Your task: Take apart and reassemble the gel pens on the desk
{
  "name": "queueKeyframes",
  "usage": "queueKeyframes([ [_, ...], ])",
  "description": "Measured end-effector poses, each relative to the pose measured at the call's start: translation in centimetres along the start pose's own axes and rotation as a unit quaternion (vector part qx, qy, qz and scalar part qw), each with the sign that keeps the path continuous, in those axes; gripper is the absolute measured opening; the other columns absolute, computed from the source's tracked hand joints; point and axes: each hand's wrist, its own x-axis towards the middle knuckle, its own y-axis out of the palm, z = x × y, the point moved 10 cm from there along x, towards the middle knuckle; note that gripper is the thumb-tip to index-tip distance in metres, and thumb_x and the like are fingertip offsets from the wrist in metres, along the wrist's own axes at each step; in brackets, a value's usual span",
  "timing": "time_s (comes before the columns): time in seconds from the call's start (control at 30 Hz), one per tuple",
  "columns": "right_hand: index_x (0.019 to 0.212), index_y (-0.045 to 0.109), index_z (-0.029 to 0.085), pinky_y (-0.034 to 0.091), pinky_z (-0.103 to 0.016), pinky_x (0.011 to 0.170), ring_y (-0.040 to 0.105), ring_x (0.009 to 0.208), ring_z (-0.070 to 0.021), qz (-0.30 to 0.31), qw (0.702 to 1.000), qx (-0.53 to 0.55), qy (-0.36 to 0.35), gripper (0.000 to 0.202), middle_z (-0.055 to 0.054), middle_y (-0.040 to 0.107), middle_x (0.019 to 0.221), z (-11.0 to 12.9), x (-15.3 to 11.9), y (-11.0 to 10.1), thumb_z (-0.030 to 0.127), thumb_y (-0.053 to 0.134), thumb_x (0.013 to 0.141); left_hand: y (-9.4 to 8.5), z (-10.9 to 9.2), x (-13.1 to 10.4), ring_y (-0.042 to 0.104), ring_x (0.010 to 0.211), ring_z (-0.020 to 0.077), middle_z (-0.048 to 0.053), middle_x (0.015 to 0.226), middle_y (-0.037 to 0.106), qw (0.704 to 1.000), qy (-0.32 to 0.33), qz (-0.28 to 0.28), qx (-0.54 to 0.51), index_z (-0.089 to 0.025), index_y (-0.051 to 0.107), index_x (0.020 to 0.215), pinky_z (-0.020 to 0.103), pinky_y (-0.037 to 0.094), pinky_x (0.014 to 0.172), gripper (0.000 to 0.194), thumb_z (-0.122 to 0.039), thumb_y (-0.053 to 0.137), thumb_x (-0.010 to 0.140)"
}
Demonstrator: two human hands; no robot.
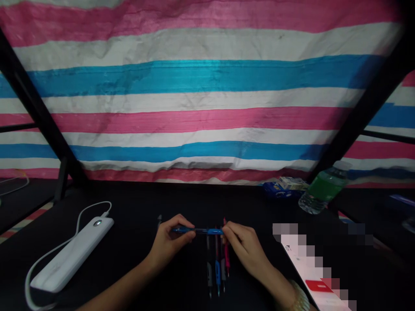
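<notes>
A blue pen is held level across the middle of the view, above the black table. Its left end is pinched between the thumb and fingers of my left hand. At the other end, the fingers of my right hand close on its light-blue part. Under and in front of this pen, several pens lie side by side: a dark one, a blue-gripped one, a grey-gripped one and a pink one beside my right fingers. A thin dark object shows just behind my left hand.
On the left lies a white power bank with a white cable. At the back right are a blue packet and a tilted-looking plastic bottle with a green label. A partly blurred-out lit screen lies at the right. Striped sheeting hangs behind.
</notes>
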Motion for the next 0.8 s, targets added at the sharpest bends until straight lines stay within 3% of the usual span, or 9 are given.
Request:
queueKeyframes([
  [0.13, 0.102, 0.057, 0.021, 0.044, -0.024, 0.06, 0.059, 0.066, -0.0146, 0.003, 1.0, 0.003, 0.0, 0.014, -0.001, 0.063, 0.082, 0.1, -0.1, 0.0, 0.031, 0.053, 0.094, -0.2, 0.3, 0.0, 0.057, 0.06, 0.0104, -0.002, 0.07, 0.058, 1.0, -0.016, -0.007, 0.002, -0.016, 0.067, 0.08, 0.021, 0.042, 0.057, 0.018, -0.031, 0.076, 0.073],
  [0.2, 0.091, 0.057, 0.021, 0.043, -0.026, 0.062, 0.057, 0.068, -0.0153, -0.007, 0.999, -0.03, -0.025, 0.014, -0.001, 0.061, 0.079, 0.6, -0.1, -0.2, 0.03, 0.049, 0.096, -0.2, 0.3, 0.0, 0.057, 0.06, 0.0109, -0.001, 0.071, 0.058, 1.0, -0.014, -0.009, -0.003, -0.016, 0.067, 0.08, 0.022, 0.043, 0.057, 0.019, -0.031, 0.076, 0.073],
  [0.27, 0.075, 0.053, 0.021, 0.041, -0.027, 0.063, 0.054, 0.066, -0.0156, -0.008, 0.997, -0.068, -0.045, 0.03, -0.001, 0.056, 0.07, 1.1, -0.1, -0.3, 0.03, 0.039, 0.1, 0.1, 0.1, 0.0, 0.057, 0.06, 0.0112, -0.001, 0.071, 0.059, 1.0, -0.009, -0.001, -0.01, -0.016, 0.067, 0.079, 0.022, 0.043, 0.057, 0.019, -0.031, 0.076, 0.072],
  [0.47, 0.091, 0.055, 0.021, 0.041, -0.029, 0.067, 0.055, 0.072, -0.0181, 0.003, 0.988, -0.125, -0.092, 0.021, -0.004, 0.06, 0.078, 1.8, -0.4, -0.1, 0.032, 0.04, 0.1, -0.2, 0.1, 0.0, 0.056, 0.059, 0.0108, -0.001, 0.071, 0.058, 0.999, -0.015, -0.02, -0.027, -0.016, 0.068, 0.078, 0.022, 0.042, 0.057, 0.018, -0.029, 0.078, 0.07],
  [0.57, 0.085, 0.055, 0.02, 0.039, -0.03, 0.066, 0.054, 0.071, -0.019, 0.002, 0.979, -0.162, -0.121, 0.026, -0.004, 0.059, 0.076, 2.3, -0.6, 0.4, 0.029, 0.036, 0.101, -0.2, -0.1, 0.0, 0.056, 0.062, 0.0111, 0.0, 0.073, 0.057, 0.999, 0.011, -0.02, -0.034, -0.016, 0.07, 0.077, 0.022, 0.042, 0.058, 0.015, -0.026, 0.078, 0.069],
  [0.8, 0.066, 0.042, 0.021, 0.032, -0.024, 0.054, 0.046, 0.055, -0.0128, 0.038, 0.999, -0.029, 0.017, 0.039, 0.003, 0.045, 0.06, 0.1, -0.7, 2.1, 0.037, 0.034, 0.101, -1.2, -1.9, -0.5, 0.056, 0.068, 0.0146, 0.003, 0.072, 0.06, 0.992, 0.104, -0.065, 0.033, -0.018, 0.073, 0.072, 0.024, 0.042, 0.061, 0.004, -0.021, 0.075, 0.071],
])
